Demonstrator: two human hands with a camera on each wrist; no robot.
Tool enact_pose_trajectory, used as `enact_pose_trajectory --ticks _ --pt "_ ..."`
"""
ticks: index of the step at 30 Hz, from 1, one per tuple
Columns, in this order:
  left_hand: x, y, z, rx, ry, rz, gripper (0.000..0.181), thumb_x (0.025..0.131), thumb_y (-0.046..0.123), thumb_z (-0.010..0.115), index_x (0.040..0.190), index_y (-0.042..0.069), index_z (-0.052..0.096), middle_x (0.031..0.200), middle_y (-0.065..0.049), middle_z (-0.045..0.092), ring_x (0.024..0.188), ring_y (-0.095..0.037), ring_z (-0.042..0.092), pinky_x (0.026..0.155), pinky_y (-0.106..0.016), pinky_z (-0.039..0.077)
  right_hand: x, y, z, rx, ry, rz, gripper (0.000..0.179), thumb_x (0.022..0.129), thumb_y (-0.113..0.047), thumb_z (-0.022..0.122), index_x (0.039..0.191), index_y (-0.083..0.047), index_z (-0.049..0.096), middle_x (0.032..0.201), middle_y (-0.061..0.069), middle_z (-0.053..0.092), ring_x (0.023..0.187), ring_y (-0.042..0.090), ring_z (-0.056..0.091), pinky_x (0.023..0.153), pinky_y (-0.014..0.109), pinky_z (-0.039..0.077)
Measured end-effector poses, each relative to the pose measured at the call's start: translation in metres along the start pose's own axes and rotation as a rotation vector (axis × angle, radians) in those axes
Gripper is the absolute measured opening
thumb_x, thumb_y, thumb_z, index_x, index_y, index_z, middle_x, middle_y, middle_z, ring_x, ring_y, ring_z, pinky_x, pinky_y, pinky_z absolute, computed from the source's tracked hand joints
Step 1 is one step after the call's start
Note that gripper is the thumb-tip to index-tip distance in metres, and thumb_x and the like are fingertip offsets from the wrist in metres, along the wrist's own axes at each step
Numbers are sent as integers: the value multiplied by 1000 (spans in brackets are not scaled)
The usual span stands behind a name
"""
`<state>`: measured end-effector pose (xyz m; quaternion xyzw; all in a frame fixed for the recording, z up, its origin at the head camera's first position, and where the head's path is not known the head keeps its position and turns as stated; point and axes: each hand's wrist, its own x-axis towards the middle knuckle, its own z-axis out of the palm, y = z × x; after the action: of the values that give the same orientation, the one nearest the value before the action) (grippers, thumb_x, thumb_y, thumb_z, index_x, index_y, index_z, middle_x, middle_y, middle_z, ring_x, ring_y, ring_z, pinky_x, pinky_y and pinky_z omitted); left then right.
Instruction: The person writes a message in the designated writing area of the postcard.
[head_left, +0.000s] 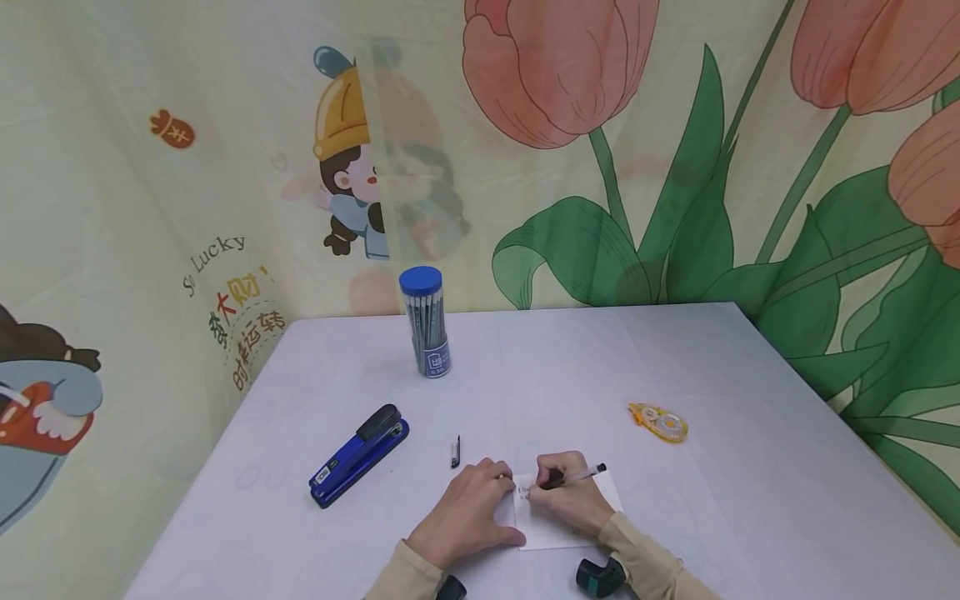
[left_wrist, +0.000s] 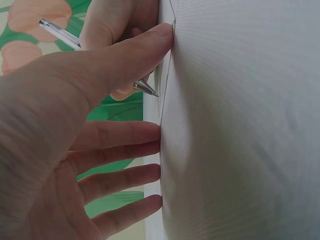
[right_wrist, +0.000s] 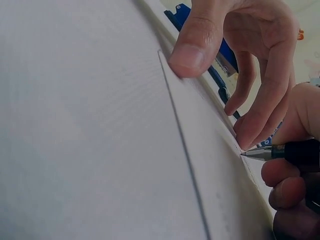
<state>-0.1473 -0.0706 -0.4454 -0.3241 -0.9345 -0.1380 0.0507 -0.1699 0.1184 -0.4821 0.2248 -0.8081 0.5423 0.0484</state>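
My right hand [head_left: 576, 498] grips a slim pen with a clear barrel [head_left: 588, 474], its tip down on a small white sheet of paper [head_left: 546, 535]. Small dark marks stand near the sheet's upper left corner. In the right wrist view, the metal pen tip [right_wrist: 257, 153] meets the paper close to the left fingertips. My left hand [head_left: 467, 510] rests at the sheet's left edge with its thumb pressing the near corner. Spread and fairly straight, the left fingers [left_wrist: 122, 175] touch down in the left wrist view. A pen cap [head_left: 455, 452] lies beyond the left hand.
A blue stapler [head_left: 356, 458] lies on the white tabletop [head_left: 247, 500] to the left. Behind it stands a tub of pencils with a blue lid [head_left: 427, 325]. An orange correction tape dispenser [head_left: 660, 422] lies to the right. Printed curtains [head_left: 420, 75] hang behind the table.
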Motion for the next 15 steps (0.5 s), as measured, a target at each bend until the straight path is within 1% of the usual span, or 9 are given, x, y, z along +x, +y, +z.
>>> enact_pose_trajectory --ticks 8,15 --pt "0 0 1 -4 -3 -5 56 64 51 84 101 10 73 99 8 62 87 -6 50 74 -21 43 0 -1 -1 -9 6 -36 27 64 9 61 55 -11 46 56 -13 46 55 0 42 55 17 31" --pt "0 0 1 -2 -6 -10 56 63 51 84 100 10 73 99 7 62 86 -6 50 75 -22 44 1 1 -1 -22 -6 -35 26 64 9 60 56 -10 46 56 -12 47 55 0 43 56 17 32"
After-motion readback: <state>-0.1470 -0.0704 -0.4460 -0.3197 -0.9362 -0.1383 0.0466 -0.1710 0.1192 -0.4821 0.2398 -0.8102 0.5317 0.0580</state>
